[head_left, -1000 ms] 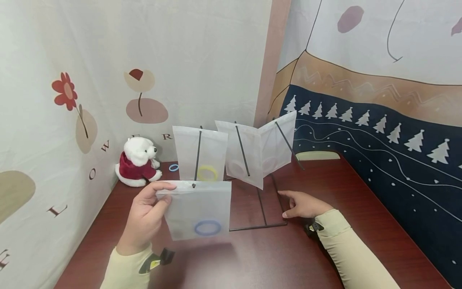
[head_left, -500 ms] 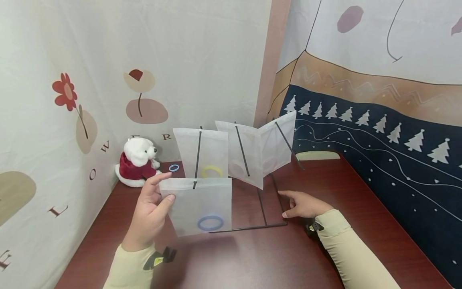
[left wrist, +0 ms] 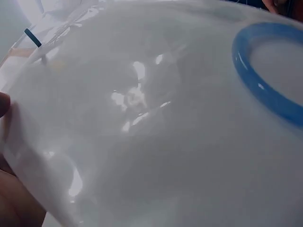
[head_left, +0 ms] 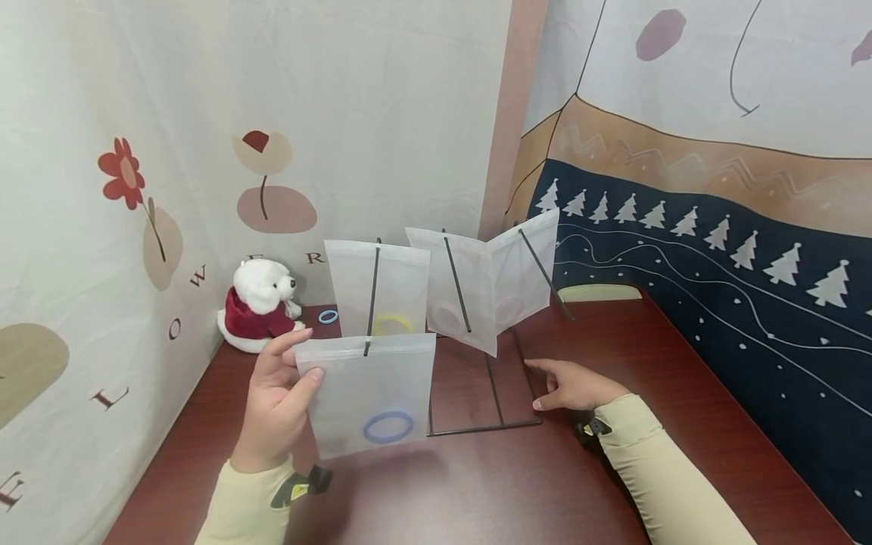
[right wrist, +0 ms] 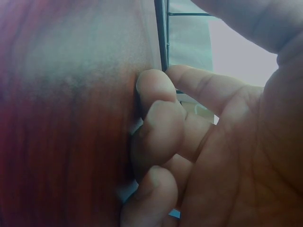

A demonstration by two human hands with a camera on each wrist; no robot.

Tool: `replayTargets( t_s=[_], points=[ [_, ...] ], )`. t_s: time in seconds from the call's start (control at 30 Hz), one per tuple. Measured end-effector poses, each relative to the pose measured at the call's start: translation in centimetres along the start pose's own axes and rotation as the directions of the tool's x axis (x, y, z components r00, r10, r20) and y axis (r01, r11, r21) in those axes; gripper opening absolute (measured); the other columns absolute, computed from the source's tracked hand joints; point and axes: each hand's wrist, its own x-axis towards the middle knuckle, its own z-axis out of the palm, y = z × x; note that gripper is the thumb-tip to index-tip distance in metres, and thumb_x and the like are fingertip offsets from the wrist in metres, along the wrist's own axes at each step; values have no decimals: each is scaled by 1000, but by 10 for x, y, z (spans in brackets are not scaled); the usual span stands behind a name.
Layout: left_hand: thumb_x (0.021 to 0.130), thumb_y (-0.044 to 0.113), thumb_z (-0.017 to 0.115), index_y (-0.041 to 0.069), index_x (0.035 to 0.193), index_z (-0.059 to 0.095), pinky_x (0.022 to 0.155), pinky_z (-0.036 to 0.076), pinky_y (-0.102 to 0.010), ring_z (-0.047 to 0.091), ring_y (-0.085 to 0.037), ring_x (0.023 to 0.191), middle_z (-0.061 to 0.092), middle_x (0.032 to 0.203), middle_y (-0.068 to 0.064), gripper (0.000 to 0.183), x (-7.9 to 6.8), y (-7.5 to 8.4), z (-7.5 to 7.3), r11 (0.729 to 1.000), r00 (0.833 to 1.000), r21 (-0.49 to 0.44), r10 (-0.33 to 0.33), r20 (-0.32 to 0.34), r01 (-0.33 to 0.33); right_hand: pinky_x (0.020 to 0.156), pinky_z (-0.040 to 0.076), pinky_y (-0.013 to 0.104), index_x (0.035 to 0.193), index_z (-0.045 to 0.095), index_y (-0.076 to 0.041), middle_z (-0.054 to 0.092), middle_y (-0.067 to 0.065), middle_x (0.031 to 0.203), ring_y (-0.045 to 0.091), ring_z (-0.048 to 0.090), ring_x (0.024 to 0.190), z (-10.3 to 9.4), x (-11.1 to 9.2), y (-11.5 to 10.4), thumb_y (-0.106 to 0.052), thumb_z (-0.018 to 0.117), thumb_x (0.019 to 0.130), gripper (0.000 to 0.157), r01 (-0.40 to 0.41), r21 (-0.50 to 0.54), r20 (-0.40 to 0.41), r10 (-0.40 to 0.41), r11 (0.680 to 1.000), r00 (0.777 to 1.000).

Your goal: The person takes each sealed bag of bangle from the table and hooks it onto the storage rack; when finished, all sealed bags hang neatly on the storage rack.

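Note:
My left hand (head_left: pixel 275 412) holds a frosted zip bag (head_left: pixel 361 386) by its upper left edge, thumb in front and fingers partly behind. Inside the bag lies a blue ring (head_left: pixel 388 428), large in the left wrist view. A black prong's tip (left wrist: pixel 32 38) pokes out through the bag's top strip. This prong belongs to a black wire display rack (head_left: pixel 492 386). Beside its base, my right hand (head_left: pixel 575 384) rests on the table, index fingertip and thumb at the side bar. In the right wrist view, the other fingers (right wrist: pixel 161 127) are bent against the tabletop.
Behind hangs a bag with a yellow ring (head_left: pixel 393 324). Two more bags, a middle one (head_left: pixel 470 303) and a right one (head_left: pixel 524 272), hang on rack prongs. A loose blue ring (head_left: pixel 328 317) lies beside a white plush bear (head_left: pixel 262 303) on the table (head_left: pixel 477 492).
My left thumb has moved from the bag's top corner down its left edge. The bag sits slightly higher on the prong, whose tip shows more. The right hand has stayed put.

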Motion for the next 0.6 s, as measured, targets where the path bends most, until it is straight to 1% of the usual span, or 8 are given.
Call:
replayTargets(
  t_s=[0.1, 0.17, 0.27, 0.3, 0.4, 0.47, 0.53, 0.6],
  points=[
    [90, -32, 40, -3, 143, 52, 81, 63, -25, 75, -16, 105, 74, 122, -7, 61, 1, -2, -1, 995, 998, -76, 63, 19, -61, 67, 49, 35, 155, 50, -5, 60, 2, 88, 19, 55, 82, 0, 0, 0, -23, 88, 84, 83, 0, 3, 1, 0, 1000, 1000],
    [87, -35, 36, -6, 140, 53, 84, 63, -26, 74, -22, 113, 72, 130, -14, 63, 3, -4, -2, 983, 992, -143, 118, 43, -111, 67, 49, 35, 155, 50, -5, 59, 2, 88, 19, 55, 82, 0, 0, 0, -23, 88, 84, 84, -1, 5, 2, 1, 1000, 1000],
    [80, -39, 32, -8, 136, 57, 74, 56, -16, 72, -24, 116, 69, 137, -19, 68, 6, -9, -3, 966, 978, -183, 196, 66, -181, 66, 49, 35, 155, 50, -5, 59, 2, 87, 19, 55, 81, 0, 0, 0, -23, 89, 84, 84, 0, 8, 1, 0, 1000, 1000],
    [79, -40, 32, -9, 136, 58, 70, 53, -16, 72, -25, 117, 69, 138, -20, 70, 6, -10, -3, 963, 974, -180, 215, 66, -201, 66, 49, 35, 155, 50, -5, 59, 2, 87, 19, 55, 81, 0, 0, 0, -23, 89, 84, 84, 0, 9, 1, 0, 1000, 1000],
    [79, -39, 35, -10, 133, 62, 67, 47, -18, 69, -23, 120, 70, 136, -17, 67, 6, -13, -4, 967, 969, -98, 241, 56, -235, 66, 49, 35, 155, 50, -5, 59, 2, 86, 19, 55, 81, 0, 0, 0, -23, 89, 84, 83, 0, 10, 0, 0, 1000, 1000],
    [80, -38, 40, -12, 126, 67, 77, 52, -20, 67, -24, 124, 71, 134, -16, 59, 4, -14, -5, 973, 971, -25, 232, 62, -231, 66, 49, 35, 155, 50, -5, 59, 2, 87, 19, 55, 81, 0, 0, 0, -23, 89, 84, 83, 0, 10, 0, 0, 1000, 1000],
    [82, -35, 47, -11, 117, 73, 83, 52, -21, 68, -20, 118, 75, 125, -10, 50, 2, -14, -7, 976, 978, 80, 200, 67, -205, 66, 49, 35, 155, 50, -5, 59, 2, 87, 19, 55, 81, 0, 0, 0, -23, 89, 84, 83, 0, 11, 0, 0, 1000, 1000],
    [83, -33, 52, -7, 108, 79, 83, 53, -19, 69, -14, 108, 78, 117, -4, 45, 1, -15, -8, 972, 986, 172, 146, 87, -159, 66, 49, 35, 155, 50, -4, 59, 2, 87, 19, 55, 81, 0, 0, 0, -23, 89, 84, 83, 1, 11, -2, -1, 1000, 1000]
  ],
)
